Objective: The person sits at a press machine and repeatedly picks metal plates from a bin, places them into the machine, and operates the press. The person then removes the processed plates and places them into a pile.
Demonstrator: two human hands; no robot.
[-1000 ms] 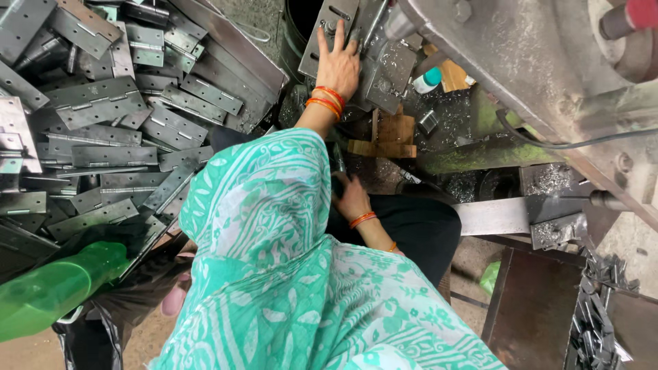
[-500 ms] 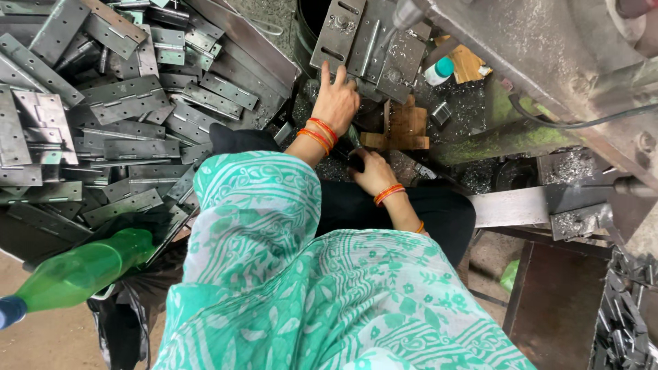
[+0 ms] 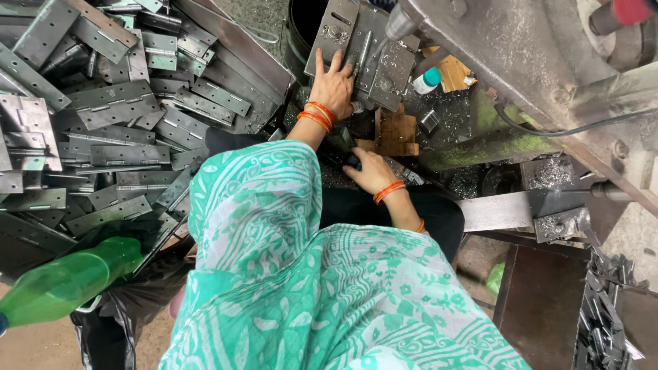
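Left hand (image 3: 334,85), fingers spread, is being pressed flat on the hinge plate (image 3: 340,34) at twelve o'clock, best kept steady.

right hand (image 3: 370,171): object under fingertips hidden | green bottle (image 3: 68,281): cut off by left edge

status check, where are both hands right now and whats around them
Left hand flat on a metal hinge plate under the machine. Right hand low by the wooden block, grip unclear. Hinge pile to the left.
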